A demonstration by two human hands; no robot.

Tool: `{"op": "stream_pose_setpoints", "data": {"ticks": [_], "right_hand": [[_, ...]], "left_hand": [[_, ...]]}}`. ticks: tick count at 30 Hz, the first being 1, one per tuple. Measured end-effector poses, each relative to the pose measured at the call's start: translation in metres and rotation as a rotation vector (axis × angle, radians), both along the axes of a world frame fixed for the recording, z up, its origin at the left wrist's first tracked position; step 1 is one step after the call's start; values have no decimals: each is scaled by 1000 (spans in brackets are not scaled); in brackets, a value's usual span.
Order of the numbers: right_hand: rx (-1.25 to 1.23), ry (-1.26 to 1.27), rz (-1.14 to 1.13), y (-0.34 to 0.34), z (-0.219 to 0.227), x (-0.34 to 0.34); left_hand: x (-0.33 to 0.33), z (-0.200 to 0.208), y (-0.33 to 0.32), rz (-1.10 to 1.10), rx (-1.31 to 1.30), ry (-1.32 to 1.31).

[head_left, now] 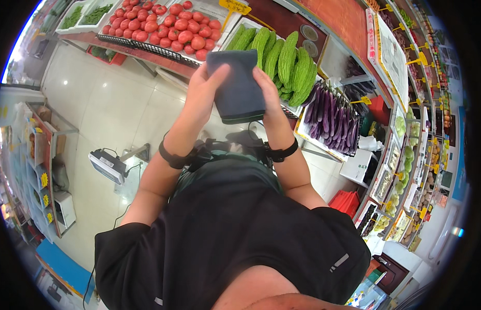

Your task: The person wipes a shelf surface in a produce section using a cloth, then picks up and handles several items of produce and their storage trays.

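Between my two hands is a folded dark grey-blue cloth [238,85], held up in front of my waist. My left hand [205,85] grips its left side, with the thumb lying across the front face. On the opposite edge, my right hand [267,89] holds it with the thumb along the side; some fingers of both hands are hidden behind the cloth. Just beyond it lie a crate of red tomatoes [173,28] and a tray of green bitter melons [282,59]. Purple eggplants [331,119] fill a white tray to the right of my right hand.
A weighing scale [108,165] on a stand is on the left, with a cable running down. Produce shelves [406,170] curve along the right, with a red crate [345,202] near them. Another shelf rack [44,160] stands far left across the tiled floor [96,93].
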State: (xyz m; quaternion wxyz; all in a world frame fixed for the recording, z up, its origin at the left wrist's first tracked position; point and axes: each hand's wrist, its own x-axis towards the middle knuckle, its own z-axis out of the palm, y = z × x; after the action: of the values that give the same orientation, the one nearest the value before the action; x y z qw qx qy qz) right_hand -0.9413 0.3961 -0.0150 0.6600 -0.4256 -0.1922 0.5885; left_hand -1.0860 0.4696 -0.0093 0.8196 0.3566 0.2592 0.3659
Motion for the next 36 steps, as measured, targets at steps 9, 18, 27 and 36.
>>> {"op": "stream_pose_setpoints", "data": {"ticks": [9,18,27,36], "right_hand": [[-72,21,174,-9,-11,0],[-169,409,-412,-58,-37,104],[-319,409,-901,-144,-130,251],[-663,-1697,-865,-66,-21,416]], "left_hand": [[10,-17,16,33,13,70],[-30,-64,54,-249,-184,308],[-52,-100,90,-155,-306,443],[37,-60,109,-170,-204,320]]}}
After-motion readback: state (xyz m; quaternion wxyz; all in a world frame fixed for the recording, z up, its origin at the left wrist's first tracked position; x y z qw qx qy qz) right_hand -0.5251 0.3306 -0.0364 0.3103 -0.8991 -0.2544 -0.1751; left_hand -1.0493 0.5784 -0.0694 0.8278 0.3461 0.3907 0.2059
